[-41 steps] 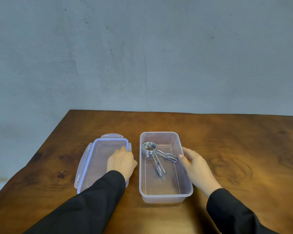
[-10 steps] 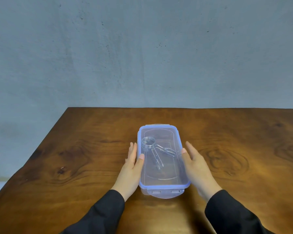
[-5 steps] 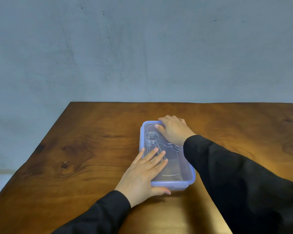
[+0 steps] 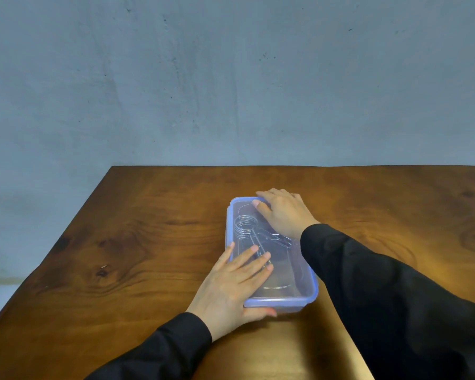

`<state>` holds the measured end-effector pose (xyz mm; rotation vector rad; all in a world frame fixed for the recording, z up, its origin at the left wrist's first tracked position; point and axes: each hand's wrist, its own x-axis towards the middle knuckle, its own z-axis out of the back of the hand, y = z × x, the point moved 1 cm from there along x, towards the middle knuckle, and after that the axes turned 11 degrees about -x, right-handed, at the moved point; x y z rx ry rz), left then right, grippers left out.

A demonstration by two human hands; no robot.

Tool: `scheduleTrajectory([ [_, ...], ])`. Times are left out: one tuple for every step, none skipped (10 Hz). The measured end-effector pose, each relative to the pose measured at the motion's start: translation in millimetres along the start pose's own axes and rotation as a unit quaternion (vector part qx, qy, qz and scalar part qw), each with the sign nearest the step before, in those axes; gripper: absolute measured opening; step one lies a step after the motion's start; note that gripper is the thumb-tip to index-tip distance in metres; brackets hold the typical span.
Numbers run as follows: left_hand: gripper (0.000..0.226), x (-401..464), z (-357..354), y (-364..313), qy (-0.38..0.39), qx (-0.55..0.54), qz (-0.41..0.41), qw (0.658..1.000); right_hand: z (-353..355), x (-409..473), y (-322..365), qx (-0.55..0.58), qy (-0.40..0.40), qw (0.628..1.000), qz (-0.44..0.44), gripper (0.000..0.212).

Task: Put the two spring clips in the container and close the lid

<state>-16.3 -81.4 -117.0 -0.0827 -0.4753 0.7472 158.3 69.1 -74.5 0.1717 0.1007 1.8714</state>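
A clear plastic container (image 4: 303,296) with a blue-rimmed lid on top stands lengthwise at the middle of the wooden table (image 4: 148,242). Through the lid I see the metal spring clips (image 4: 246,227), their coils toward the far end and their handles running toward me. My left hand (image 4: 231,286) presses flat on the near left part of the lid, its thumb hooked along the near end. My right hand (image 4: 283,212) lies over the far end, with its fingers curled over the far edge. My right sleeve hides the container's right side.
The table's left edge runs diagonally at the left, and its far edge meets a grey wall (image 4: 231,91). Bare wood lies on both sides of the container.
The lid, once lying left of the container, now sits on it. My hands moved from the long sides to the two ends. Since half a second ago almost nothing shifted.
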Motion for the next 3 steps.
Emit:
scheduleTrajectory([
  [0.093,2.8,11.3,1.1,0.023,-0.018,0.006,1.0,8.0,-11.0,-7.2,0.147,-0.008,0.989,-0.003,0.052],
  [0.092,-16.9,21.6,3.2,0.011,-0.12,0.055,0.991,45.0,-28.6,-20.6,0.271,-0.111,0.956,-0.033,0.044],
  [0.072,-71.9,19.8,7.1,-0.023,-0.148,0.135,0.979,121.3,-71.3,-33.1,0.354,-0.258,0.898,-0.03,0.031],
])
